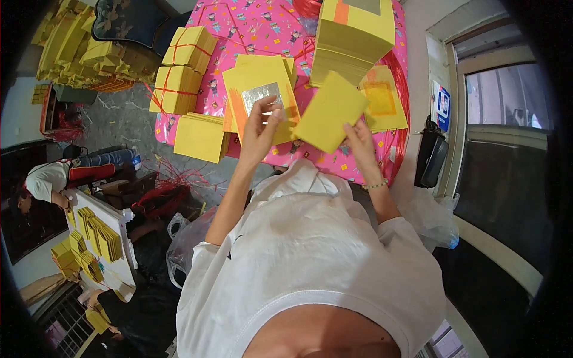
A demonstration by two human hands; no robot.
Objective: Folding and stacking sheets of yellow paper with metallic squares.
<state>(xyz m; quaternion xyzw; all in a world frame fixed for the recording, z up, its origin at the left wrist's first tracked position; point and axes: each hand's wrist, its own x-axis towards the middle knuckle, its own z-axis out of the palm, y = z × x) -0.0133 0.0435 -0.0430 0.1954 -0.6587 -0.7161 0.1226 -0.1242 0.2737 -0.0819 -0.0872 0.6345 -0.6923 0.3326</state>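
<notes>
My left hand [261,132] presses its fingers on a yellow paper sheet with a silver foil square [261,95], which lies on a spread of similar sheets on the pink patterned table [250,27]. With my right hand [360,136] I hold a plain yellow sheet [330,111] by its lower corner, lifted and tilted above the table. To the right lies a yellow sheet with an orange square [382,98]. Behind it rises a tall stack of yellow paper [353,36].
Tied yellow paper bundles [179,77] sit on the table's left side, with a loose pile [200,137] at its edge. More stacks [77,48] lie on the floor at far left. A person [48,182] works at a white board with yellow sheets [98,241]. A black bag [431,158] hangs at right.
</notes>
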